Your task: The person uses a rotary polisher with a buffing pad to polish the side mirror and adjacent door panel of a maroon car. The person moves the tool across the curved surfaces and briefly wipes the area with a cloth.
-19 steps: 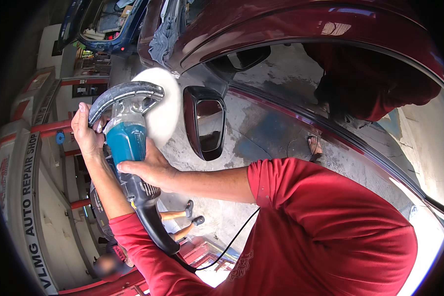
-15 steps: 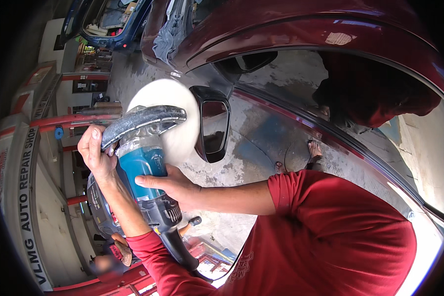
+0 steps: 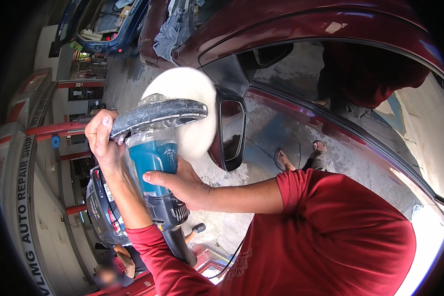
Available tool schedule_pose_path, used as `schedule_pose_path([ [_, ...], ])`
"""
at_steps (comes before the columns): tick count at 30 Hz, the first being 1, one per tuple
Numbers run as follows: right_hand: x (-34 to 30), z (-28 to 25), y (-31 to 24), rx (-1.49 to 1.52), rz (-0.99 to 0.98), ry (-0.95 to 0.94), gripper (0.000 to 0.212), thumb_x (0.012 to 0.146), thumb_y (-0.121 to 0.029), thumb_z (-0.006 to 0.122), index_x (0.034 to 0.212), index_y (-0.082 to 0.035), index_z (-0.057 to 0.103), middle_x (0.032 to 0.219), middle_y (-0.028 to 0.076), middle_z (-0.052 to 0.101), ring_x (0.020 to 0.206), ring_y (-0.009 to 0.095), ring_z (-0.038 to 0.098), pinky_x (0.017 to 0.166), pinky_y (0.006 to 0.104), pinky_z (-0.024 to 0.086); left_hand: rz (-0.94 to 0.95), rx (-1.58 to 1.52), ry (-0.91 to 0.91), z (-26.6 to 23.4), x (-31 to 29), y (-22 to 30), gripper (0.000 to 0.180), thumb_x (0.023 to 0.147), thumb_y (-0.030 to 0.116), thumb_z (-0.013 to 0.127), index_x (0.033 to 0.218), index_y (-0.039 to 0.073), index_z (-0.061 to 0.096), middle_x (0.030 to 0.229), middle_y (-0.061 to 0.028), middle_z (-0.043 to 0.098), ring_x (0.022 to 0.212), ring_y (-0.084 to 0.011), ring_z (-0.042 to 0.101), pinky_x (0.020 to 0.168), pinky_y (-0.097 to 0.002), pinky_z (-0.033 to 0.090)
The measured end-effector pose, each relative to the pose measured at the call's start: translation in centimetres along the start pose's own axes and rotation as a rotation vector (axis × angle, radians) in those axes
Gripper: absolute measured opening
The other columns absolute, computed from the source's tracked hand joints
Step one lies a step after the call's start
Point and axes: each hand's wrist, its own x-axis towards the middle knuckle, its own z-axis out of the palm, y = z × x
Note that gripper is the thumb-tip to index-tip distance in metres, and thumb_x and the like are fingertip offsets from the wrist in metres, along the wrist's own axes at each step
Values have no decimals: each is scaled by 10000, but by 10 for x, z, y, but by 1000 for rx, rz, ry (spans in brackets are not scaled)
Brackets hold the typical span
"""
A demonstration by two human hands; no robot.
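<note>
A teal and black power polisher lies across both my hands, tilted with its round white pad uppermost. My left hand is closed round one end of its curved dark handle. Lower down, my right hand wraps the teal body, thumb lying across the top. The pad's right edge overlaps the black side mirror of a dark red car; whether they touch, I cannot tell. The pad looks smooth and blurred.
The dark red car's door and window fill the upper right. A grey cloth hangs on the car farther off. A blue car stands at upper left, a dark car at lower left. Another person is near it. A cord trails below.
The polisher and both hands have shifted slightly right and, at the pad, upward in view. The car and mirror have shifted too, as the view moved. My grip looks the same.
</note>
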Motion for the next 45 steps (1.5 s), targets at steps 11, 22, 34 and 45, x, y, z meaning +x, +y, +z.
schedule_pose_path([
  [11, 16, -1, 20, 29, -72, 43, 585, 893, -228, 855, 1374, -45, 577, 1193, 86, 699, 1076, 185, 708, 942, 371, 592, -41, -133, -109, -3, 9, -17, 412, 1071, 277, 655, 763, 7, 617, 626, 8, 494, 474, -54, 351, 454, -276, 298],
  [22, 30, -4, 37, -58, -168, 75, 653, 883, -208, 877, 1409, -34, 532, 1244, 85, 686, 1110, 171, 691, 973, 367, 585, 99, -40, -125, -15, 8, -28, 439, 1029, 336, 623, 762, -12, 602, 647, -34, 502, 496, -77, 356, 504, -268, 286],
  [34, 24, -1, 36, -191, -227, 114, 705, 882, -213, 868, 1451, -22, 497, 1304, 111, 662, 1186, 177, 662, 1018, 358, 565, 178, -52, -143, -12, 4, -23, 479, 1031, 390, 612, 777, -16, 590, 625, -35, 470, 528, -91, 365, 550, -294, 292],
  [45, 20, -4, 34, -289, -299, 78, 799, 866, -224, 880, 1495, -9, 437, 1360, 125, 627, 1251, 191, 625, 1079, 382, 533, 241, -156, -176, -9, 2, -18, 439, 1007, 336, 691, 797, -46, 645, 652, -51, 542, 536, -80, 397, 518, -305, 298],
])
